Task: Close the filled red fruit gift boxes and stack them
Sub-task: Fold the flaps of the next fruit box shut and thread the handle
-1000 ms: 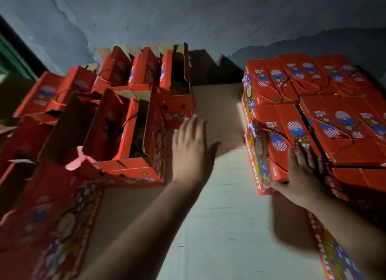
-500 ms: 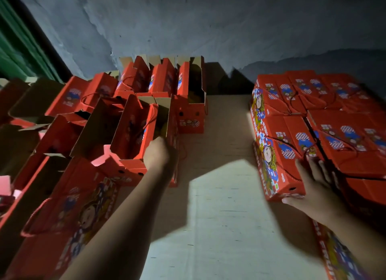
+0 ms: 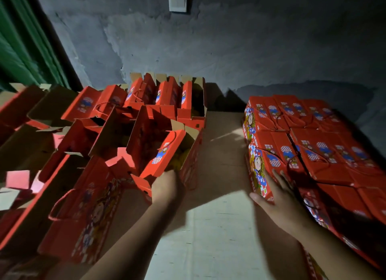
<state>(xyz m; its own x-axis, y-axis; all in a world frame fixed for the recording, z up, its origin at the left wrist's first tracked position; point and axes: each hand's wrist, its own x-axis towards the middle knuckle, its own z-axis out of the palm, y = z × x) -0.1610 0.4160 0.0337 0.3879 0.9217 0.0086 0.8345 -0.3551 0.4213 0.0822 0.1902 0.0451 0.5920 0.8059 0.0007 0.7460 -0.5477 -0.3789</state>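
An open red gift box (image 3: 165, 152) with raised flaps and yellow fruit inside stands left of centre. My left hand (image 3: 165, 187) grips its near end, fingers curled over the edge. On the right lies a stack of closed red boxes (image 3: 313, 150) with cartoon prints and cord handles. My right hand (image 3: 279, 198) rests with straight fingers on the near corner box of that stack (image 3: 269, 160), thumb against its side.
Several more open red boxes (image 3: 171, 95) stand at the back left and along the left side, one lying near me (image 3: 87, 213). Pale cardboard flooring (image 3: 221, 227) runs between the two groups. A grey wall (image 3: 229, 49) is behind, a green curtain (image 3: 23, 49) at left.
My left hand went from lying flat on the floor to gripping the open box's near end. The view tilted up. My right hand stayed on the closed stack's corner.
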